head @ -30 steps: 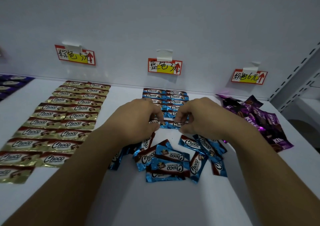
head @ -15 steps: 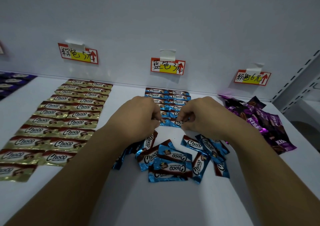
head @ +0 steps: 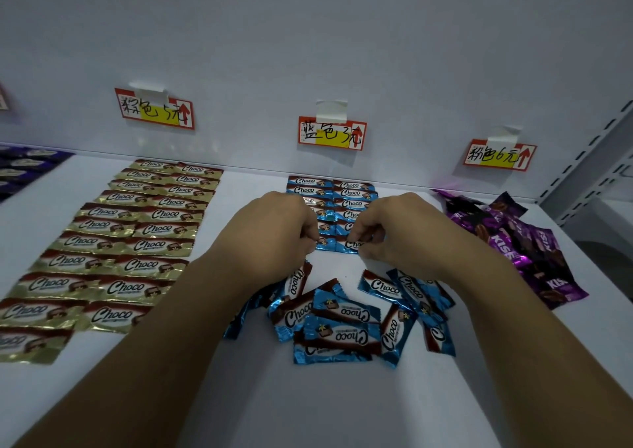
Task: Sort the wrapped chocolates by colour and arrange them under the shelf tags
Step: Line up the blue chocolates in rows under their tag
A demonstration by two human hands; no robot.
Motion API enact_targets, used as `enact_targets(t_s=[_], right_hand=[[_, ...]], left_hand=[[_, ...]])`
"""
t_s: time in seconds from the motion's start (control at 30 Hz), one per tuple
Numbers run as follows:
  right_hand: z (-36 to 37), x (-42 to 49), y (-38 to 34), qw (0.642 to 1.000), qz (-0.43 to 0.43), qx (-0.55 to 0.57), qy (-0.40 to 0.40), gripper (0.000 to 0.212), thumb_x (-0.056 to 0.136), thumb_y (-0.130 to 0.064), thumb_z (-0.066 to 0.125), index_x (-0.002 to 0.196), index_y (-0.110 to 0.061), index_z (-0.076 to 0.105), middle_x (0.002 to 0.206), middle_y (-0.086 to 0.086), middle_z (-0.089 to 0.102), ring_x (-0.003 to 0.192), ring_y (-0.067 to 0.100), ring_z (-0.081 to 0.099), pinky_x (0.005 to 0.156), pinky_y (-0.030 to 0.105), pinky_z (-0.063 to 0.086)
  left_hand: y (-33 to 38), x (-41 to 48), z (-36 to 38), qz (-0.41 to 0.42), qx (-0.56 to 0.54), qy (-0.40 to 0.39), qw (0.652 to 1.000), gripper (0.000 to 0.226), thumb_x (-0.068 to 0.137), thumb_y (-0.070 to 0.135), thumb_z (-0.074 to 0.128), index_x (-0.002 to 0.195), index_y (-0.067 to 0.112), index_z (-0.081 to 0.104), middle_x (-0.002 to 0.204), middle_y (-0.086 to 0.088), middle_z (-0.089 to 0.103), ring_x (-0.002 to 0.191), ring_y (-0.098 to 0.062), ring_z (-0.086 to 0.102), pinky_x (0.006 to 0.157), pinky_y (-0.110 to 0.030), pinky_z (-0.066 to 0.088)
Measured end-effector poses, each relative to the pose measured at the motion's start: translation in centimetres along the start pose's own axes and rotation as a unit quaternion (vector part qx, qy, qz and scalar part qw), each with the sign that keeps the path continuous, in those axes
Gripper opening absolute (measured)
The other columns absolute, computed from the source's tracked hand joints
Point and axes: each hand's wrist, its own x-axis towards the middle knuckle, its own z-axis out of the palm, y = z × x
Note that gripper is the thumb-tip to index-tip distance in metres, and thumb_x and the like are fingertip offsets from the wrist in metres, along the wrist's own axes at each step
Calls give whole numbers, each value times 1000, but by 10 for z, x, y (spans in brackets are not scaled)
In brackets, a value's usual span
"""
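Note:
Two neat columns of blue Choco chocolates [head: 351,194] lie under the blue shelf tag [head: 332,134]. At the near end of these columns my left hand [head: 274,231] pinches a blue chocolate [head: 325,243], and beside it my right hand [head: 387,228] pinches another blue chocolate [head: 352,244]. A loose pile of blue chocolates [head: 342,324] lies just in front of both hands. Gold Choco chocolates [head: 137,235] lie in two long rows under the left tag [head: 156,110]. Purple chocolates [head: 513,238] sit in a heap under the right tag [head: 500,155].
Dark violet wrapped chocolates [head: 20,170] lie at the far left edge. The white shelf board [head: 308,396] runs toward me below the loose pile. A perforated shelf upright [head: 582,173] stands at the right, and the board ends just past the purple heap.
Both hands have shifted the two pinched blue chocolates slightly toward the back, against the end of the blue columns. In the last half second they have barely moved.

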Motion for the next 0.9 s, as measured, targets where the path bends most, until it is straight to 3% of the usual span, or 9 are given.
enact_targets(t_s=[0.27, 0.4, 0.5, 0.7, 0.9], right_hand=[[-26, -14, 11, 999, 10, 49, 1, 17, 83, -27, 73, 97, -34, 69, 86, -19, 62, 79, -1, 57, 60, 13, 38], [-36, -26, 9, 995, 20, 32, -89, 21, 77, -40, 76, 95, -40, 65, 84, -20, 65, 74, -3, 59, 59, 15, 41], [-27, -23, 0, 992, 3, 11, -127, 31, 76, -40, 77, 104, -38, 63, 87, -18, 65, 73, -4, 59, 58, 14, 36], [-18, -19, -7, 986, 5, 14, -165, 40, 75, -34, 80, 109, -35, 59, 91, -15, 61, 82, 3, 55, 61, 18, 39], [-15, -18, -12, 987, -56, 9, -149, 19, 80, -34, 76, 92, -35, 62, 81, -15, 58, 73, 3, 52, 58, 18, 34]], left_hand=[[2, -11, -15, 12, -19, -26, 999, 25, 91, 34, 63, 116, 36, 64, 121, 11, 59, 105, -8, 50, 84, -25, 40], [10, -19, -18, 22, -33, -102, 994, 34, 94, 31, 58, 125, 43, 56, 132, 13, 51, 116, -8, 44, 87, -24, 39], [5, -21, -24, -7, 21, -148, 989, 44, 94, 22, 59, 129, 46, 50, 140, 11, 44, 124, -12, 39, 100, -31, 37], [-2, -20, -31, -26, 25, -201, 979, 50, 88, 29, 66, 131, 47, 47, 135, 13, 42, 113, -9, 43, 86, -23, 41], [-1, -20, -27, -2, -10, -226, 974, 33, 87, 31, 67, 114, 47, 57, 119, 14, 46, 108, -7, 46, 82, -22, 39]])
